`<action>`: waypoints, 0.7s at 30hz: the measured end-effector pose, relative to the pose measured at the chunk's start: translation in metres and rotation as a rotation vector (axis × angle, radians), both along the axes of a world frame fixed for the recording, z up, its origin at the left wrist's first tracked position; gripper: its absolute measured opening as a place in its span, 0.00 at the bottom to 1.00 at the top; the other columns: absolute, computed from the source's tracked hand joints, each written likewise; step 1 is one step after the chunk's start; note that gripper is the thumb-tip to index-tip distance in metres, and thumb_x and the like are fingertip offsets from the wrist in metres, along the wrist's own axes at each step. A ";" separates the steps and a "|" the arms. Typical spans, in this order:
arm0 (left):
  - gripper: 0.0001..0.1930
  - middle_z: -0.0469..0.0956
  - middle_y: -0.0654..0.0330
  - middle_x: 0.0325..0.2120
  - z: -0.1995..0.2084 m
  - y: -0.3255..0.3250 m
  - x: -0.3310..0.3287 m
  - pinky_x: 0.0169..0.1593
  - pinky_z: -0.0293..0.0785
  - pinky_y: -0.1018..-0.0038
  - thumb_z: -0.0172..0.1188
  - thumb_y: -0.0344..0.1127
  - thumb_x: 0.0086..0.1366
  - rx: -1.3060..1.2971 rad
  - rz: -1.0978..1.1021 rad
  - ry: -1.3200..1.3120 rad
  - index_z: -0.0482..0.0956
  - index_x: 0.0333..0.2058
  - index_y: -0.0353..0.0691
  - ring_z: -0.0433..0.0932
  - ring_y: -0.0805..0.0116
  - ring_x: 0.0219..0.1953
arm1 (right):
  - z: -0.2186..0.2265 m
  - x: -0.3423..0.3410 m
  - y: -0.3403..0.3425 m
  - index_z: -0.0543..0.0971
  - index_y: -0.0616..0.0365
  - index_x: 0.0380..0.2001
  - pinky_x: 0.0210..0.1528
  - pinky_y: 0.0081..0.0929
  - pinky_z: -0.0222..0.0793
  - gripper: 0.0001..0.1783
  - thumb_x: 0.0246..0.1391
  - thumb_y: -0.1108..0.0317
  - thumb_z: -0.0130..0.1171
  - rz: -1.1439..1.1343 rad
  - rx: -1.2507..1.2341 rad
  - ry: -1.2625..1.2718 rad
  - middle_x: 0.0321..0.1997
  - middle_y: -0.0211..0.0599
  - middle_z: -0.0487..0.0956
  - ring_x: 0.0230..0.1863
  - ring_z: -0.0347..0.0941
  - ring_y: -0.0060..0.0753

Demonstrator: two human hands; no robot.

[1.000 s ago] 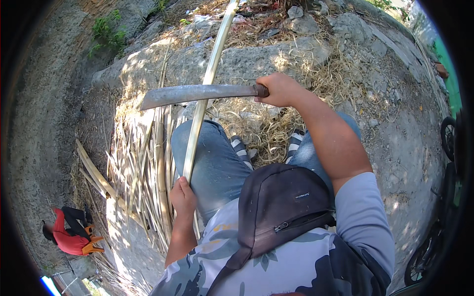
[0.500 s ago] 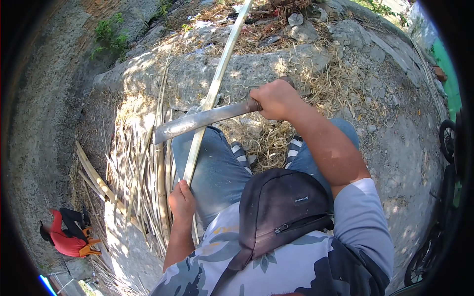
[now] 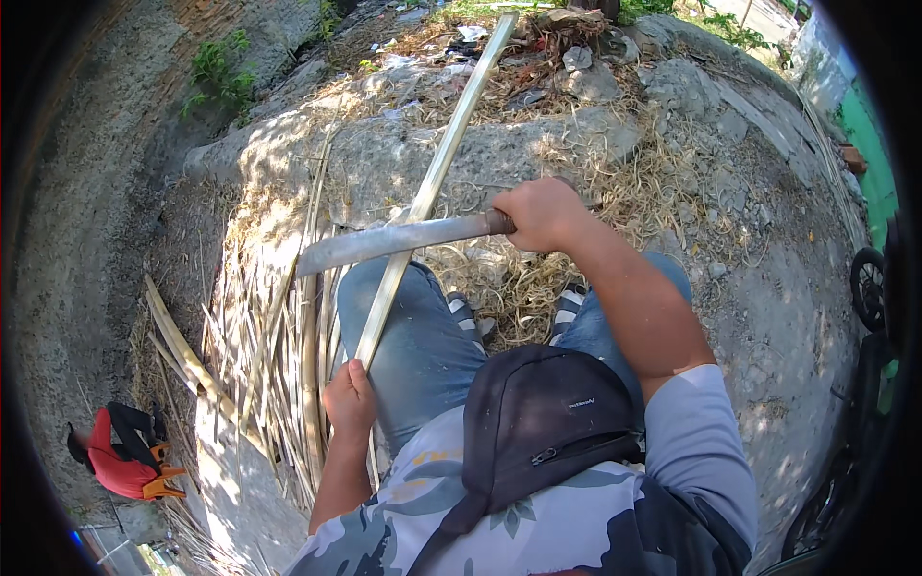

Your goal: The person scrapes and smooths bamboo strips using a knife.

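Note:
My left hand (image 3: 349, 398) is closed round the near end of a long pale bamboo strip (image 3: 448, 151). The strip slants over my left thigh, away and to the right, its far end above the littered ground. In my right hand (image 3: 544, 215) is the handle of a machete (image 3: 396, 243). Its broad, worn blade points left and lies across the strip just beyond my left knee. Whether the edge bites into the strip cannot be made out.
Many split bamboo strips (image 3: 261, 355) lie in a pile left of my leg. Curly shavings (image 3: 523, 288) litter the ground between my sandals. Beyond stretches a low concrete ledge (image 3: 375, 158). A person in red (image 3: 120, 451) sits at the lower left. A wheel (image 3: 867, 288) shows at the right.
My right hand and the machete have shifted slightly, the blade now lying more level across the strip. More of the strip's far end shows. My left hand keeps its hold.

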State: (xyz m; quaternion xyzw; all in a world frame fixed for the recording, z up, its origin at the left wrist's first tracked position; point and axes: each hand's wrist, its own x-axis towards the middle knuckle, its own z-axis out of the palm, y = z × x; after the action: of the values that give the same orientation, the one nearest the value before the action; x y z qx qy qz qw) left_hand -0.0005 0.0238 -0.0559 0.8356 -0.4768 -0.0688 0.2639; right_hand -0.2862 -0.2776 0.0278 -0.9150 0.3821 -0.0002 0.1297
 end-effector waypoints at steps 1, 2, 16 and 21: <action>0.24 0.72 0.45 0.16 0.002 0.000 -0.002 0.26 0.69 0.57 0.48 0.48 0.76 -0.001 0.002 -0.013 0.76 0.26 0.35 0.75 0.44 0.20 | 0.001 0.005 0.004 0.82 0.47 0.38 0.46 0.44 0.77 0.12 0.47 0.62 0.64 0.003 -0.001 -0.002 0.35 0.38 0.84 0.41 0.82 0.47; 0.23 0.72 0.45 0.16 0.004 0.000 -0.002 0.26 0.69 0.57 0.48 0.48 0.76 -0.001 0.006 -0.028 0.76 0.26 0.36 0.75 0.43 0.20 | 0.001 0.010 0.008 0.82 0.46 0.37 0.46 0.44 0.77 0.12 0.47 0.62 0.64 0.078 -0.039 0.061 0.35 0.37 0.84 0.41 0.82 0.46; 0.24 0.73 0.43 0.17 0.008 -0.011 0.003 0.27 0.69 0.54 0.48 0.49 0.75 -0.009 -0.010 0.019 0.75 0.25 0.35 0.75 0.40 0.21 | -0.032 -0.005 -0.015 0.80 0.50 0.34 0.42 0.46 0.76 0.12 0.43 0.65 0.65 0.042 -0.132 -0.073 0.31 0.40 0.83 0.38 0.82 0.49; 0.24 0.75 0.42 0.19 0.010 -0.013 -0.001 0.29 0.69 0.51 0.46 0.49 0.75 -0.002 -0.010 -0.010 0.77 0.27 0.36 0.75 0.37 0.23 | -0.019 0.010 0.005 0.80 0.50 0.35 0.43 0.46 0.76 0.11 0.45 0.66 0.64 0.066 -0.149 -0.087 0.32 0.39 0.83 0.39 0.82 0.48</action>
State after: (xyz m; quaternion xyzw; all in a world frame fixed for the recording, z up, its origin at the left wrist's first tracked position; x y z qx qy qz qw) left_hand -0.0019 0.0107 -0.0454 0.8333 -0.4822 -0.0656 0.2621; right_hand -0.2759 -0.2724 0.0089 -0.9333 0.3447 -0.0640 0.0775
